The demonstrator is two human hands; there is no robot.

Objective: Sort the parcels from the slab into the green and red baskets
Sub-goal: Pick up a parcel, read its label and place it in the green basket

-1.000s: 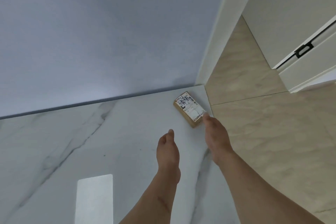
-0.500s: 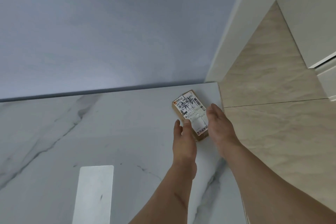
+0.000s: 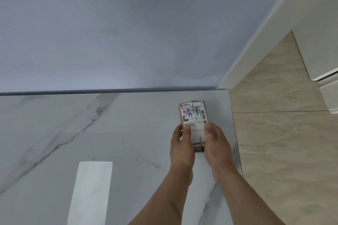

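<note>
No basket shows in this view. The parcel (image 3: 193,115) (brown, white label up) sits over the slab (image 3: 91,124) toward 3 o'clock — left hand (image 3: 182,145) and right hand (image 3: 215,144) grip its near end, thumbs curled on top.

labelled parcel (image 3: 193,115) between both hands

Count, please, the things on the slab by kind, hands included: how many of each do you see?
Parcels: 1, a brown parcel with a white label, held near the right edge of the slab.
Hands: 2, the left hand and the right hand, both gripping the parcel.
Baskets: 0 in view.
Total: 3
</note>
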